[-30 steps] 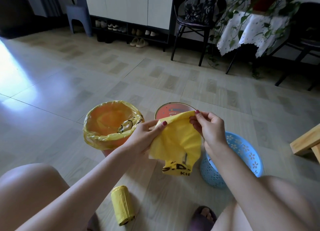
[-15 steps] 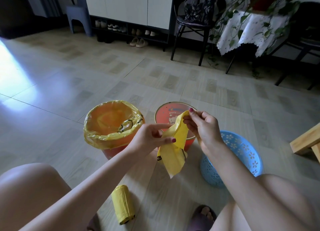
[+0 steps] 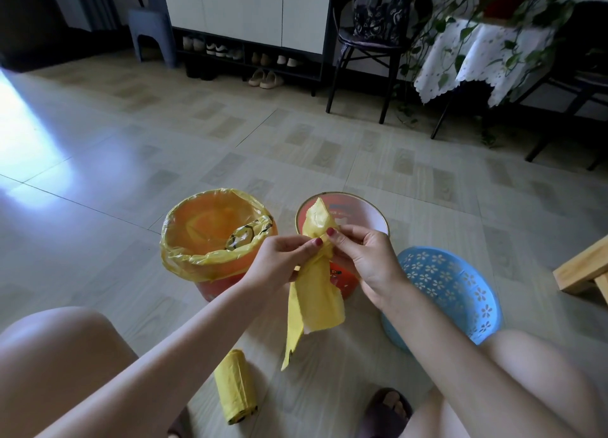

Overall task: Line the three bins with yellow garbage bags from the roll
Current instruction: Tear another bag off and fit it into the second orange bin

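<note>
Both hands working a loose yellow bag over the middle bin.

The left hand (image 3: 283, 260) and right hand (image 3: 365, 256) pinch the bag (image 3: 316, 293), which hangs before the red bin (image 3: 378, 217). The orange bin (image 3: 217, 237) is lined, the blue basket (image 3: 454, 289) bare, the roll (image 3: 235, 385) on the floor.

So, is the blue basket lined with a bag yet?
No, the blue basket shows bare walls, and the loose bag is in both hands.

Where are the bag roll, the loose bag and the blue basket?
bag roll (image 3: 235, 386), head view, middle of the roll.
loose bag (image 3: 316, 301), head view, hanging part below the hands.
blue basket (image 3: 460, 293), head view, inner wall.
</note>
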